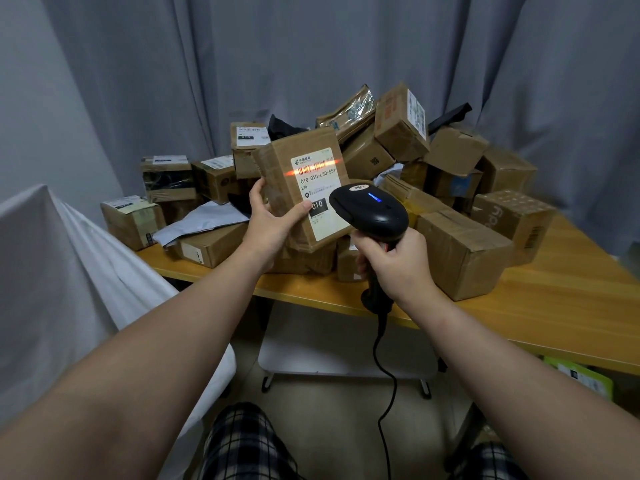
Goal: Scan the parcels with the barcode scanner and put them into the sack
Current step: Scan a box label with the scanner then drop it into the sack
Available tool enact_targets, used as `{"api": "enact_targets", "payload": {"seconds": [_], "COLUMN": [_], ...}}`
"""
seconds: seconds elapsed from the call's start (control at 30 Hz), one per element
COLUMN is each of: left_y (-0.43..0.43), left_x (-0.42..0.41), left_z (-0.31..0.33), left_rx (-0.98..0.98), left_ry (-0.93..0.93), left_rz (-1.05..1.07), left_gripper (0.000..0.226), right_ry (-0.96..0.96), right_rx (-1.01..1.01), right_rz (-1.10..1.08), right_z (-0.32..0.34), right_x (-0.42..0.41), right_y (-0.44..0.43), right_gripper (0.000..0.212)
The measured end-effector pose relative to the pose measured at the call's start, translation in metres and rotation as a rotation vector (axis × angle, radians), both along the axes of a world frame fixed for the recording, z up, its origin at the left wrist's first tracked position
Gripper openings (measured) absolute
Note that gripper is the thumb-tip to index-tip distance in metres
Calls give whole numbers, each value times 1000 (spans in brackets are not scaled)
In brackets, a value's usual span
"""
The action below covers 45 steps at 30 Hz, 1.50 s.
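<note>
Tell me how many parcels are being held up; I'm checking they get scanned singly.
1: the parcel in the left hand, above the pile, red line across its label. The right hand holds only the barcode scanner.

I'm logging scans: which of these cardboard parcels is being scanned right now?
The parcel held up in the left hand: the red line from the barcode scanner in the right hand crosses its label; the others lie on the table.

The left hand point(273, 221) grips a cardboard parcel point(277, 174) above the bench point(554, 306), thumb on its white label point(322, 183). The right hand point(398, 261) holds the black barcode scanner point(372, 213) by its handle, just beside the parcel. An orange scan line point(311, 168) crosses the label (a blue light glows on the scanner's head). More parcels point(460, 251) are piled on the bench behind.
</note>
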<state>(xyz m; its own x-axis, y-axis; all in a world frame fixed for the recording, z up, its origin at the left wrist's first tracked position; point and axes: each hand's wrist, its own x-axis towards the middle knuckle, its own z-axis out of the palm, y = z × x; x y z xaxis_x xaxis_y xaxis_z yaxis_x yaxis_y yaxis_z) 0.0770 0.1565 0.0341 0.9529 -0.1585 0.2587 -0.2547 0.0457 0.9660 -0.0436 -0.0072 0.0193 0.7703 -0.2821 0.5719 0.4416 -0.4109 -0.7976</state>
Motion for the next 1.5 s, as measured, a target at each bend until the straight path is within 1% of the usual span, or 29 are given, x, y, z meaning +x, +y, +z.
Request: {"api": "enact_targets", "payload": {"seconds": [0.17, 0.37, 0.5, 0.57, 0.63, 0.73, 0.8, 0.87, 0.93, 1.0, 1.1, 1.2, 1.27, 1.4, 1.5], "left_y": [4, 31, 72, 104, 141, 206, 251, 290, 315, 327, 333, 343, 346, 346, 342], "left_x": [-11, -31, -40, -44, -48, -47, -39, -23, -6, 13, 37, 55, 61, 66, 65], "left_z": [-1, -4, -20, -38, -60, -98, -128, -163, -193, -221, -260, -308, -332, -360, -352], "left_rx": [10, 47, 18, -1, 16, 60, 110, 250, 413, 582, 839, 1027, 1110, 1163, 1108], "left_ry": [-90, -249, -226, -209, -183, -94, 12, 142, 293, 441, 635, 754, 824, 781, 716], "left_rz": [53, 127, 166, 224, 318, 498, 653, 801, 856, 822, 729, 663, 607, 636, 674], "left_gripper": [98, 97, 99, 100, 96, 98, 105, 118, 124, 123, 116, 115, 111, 91, 70], "right_ry": [7, -18, 34, 53, 112, 250, 332, 436, 531, 572, 602, 622, 649, 726, 763], "right_rx": [-4, 14, 50, 16, -38, -143, -218, -260, -320, -460, -646, -719, -735, -837, -832], "right_rz": [10, 94, 213, 275, 336, 429, 472, 525, 545, 566, 610, 636, 643, 574, 575], "right_z": [3, 8, 1, -10, -28, -58, -80, -101, -119, -137, -173, -210, -227, -247, -246], "right_x": [3, 10, 24, 37, 52, 75, 93, 112, 130, 147, 168, 185, 193, 201, 199], "right_y": [3, 26, 63, 89, 116, 157, 185, 213, 239, 265, 291, 302, 303, 301, 302], "right_gripper": [33, 29, 32, 38, 35, 29, 29, 20, 12, 13, 24, 35, 38, 32, 34]}}
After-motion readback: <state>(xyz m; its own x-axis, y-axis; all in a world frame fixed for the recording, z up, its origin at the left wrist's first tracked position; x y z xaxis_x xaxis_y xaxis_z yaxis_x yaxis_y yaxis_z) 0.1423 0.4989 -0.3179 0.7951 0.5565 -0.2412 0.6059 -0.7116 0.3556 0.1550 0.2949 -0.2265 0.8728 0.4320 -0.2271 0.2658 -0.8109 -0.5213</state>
